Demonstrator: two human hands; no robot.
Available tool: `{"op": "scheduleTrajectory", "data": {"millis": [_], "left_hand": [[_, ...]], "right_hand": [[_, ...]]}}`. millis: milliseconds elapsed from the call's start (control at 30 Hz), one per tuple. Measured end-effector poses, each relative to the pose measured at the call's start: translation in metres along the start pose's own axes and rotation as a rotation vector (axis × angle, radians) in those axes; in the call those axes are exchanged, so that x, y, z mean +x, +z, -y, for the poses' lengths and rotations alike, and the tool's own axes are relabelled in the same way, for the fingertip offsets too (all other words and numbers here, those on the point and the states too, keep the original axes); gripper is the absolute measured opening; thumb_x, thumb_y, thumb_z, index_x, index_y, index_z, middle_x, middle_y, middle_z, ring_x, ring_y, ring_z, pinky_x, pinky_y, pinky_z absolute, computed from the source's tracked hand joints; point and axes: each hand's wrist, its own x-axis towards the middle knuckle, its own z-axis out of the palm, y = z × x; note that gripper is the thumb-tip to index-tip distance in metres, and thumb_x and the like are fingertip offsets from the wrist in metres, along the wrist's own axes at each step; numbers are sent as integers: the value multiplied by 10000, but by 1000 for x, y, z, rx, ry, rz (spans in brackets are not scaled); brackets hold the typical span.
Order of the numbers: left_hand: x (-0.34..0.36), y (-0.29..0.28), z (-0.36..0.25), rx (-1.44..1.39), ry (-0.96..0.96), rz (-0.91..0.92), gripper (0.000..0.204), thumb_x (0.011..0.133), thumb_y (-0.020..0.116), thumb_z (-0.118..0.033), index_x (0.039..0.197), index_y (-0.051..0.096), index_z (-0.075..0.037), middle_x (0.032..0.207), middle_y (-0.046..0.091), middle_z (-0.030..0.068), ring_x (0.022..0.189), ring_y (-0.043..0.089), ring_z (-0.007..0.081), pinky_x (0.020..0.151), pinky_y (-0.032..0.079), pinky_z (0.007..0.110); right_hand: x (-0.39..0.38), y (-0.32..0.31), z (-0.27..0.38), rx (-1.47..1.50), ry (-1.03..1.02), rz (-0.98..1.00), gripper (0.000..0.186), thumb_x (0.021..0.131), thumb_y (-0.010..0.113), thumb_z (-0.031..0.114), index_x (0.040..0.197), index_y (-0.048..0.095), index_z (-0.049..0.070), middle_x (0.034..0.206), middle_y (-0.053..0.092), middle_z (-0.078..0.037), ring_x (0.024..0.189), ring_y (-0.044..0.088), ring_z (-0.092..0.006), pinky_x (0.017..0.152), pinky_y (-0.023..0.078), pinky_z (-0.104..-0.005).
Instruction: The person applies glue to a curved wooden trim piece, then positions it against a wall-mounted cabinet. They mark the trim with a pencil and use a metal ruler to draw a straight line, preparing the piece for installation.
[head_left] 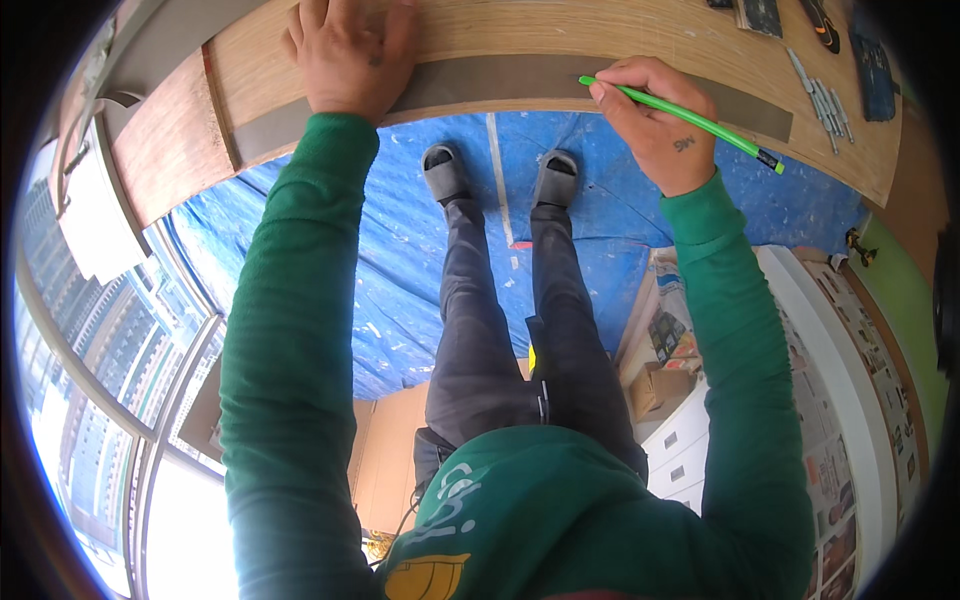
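Observation:
A long grey-brown strip [480, 82] lies along the near edge of a light wood-grain board [560, 35]. My right hand [668, 125] is closed on a bright green pencil [690, 116]. The pencil's tip end is over the strip, and its dark end points down to the right past my hand. My left hand [355, 55] rests on the board and the left part of the strip, fingers spread and pointing away from me. The upper frame edge cuts off some of its fingertips.
Several metal screws or bolts [822, 100] lie at the board's right end, near a dark blue block-like item [873, 75] and an orange-and-black tool handle [822, 28]. Blue sheeting [400, 250] covers the floor under my feet. Windows [110, 350] stand at left, white drawers [680, 455] at right.

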Motion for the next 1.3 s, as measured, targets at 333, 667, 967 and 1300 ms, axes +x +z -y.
{"op": "scheduleTrajectory", "data": {"millis": [333,667,967,1300], "left_hand": [[7,2,-1,-16,-42,32,224,891,703,-179,1054,667,-30,1131,607,181,1093,558,399,988,409,508],[7,5,-1,-34,-39,15,237,883,705,-179,1049,664,-14,1127,604,180,1086,559,393,992,416,506],[8,3,-2,-32,-39,23,246,876,706,-179,1042,673,1,1111,611,183,1088,563,395,993,420,504],[9,2,-5,-49,-82,36,233,885,701,-159,1044,670,9,1118,616,181,1093,564,389,998,421,501]], "right_hand": [[8,1,-6,-9,-58,-2,57,885,778,38,920,743,11,771,728,-46,625,620,-76,559,486,-238],[8,-2,-6,-18,-74,29,54,893,770,24,929,739,-1,764,713,-40,644,625,-71,563,485,-236],[8,-1,-6,-6,-55,14,66,896,771,23,945,738,-4,771,715,-44,657,639,-74,574,499,-234],[9,1,-7,22,-54,-12,65,902,767,21,955,738,-4,779,723,-48,687,671,-80,593,520,-233]]}}
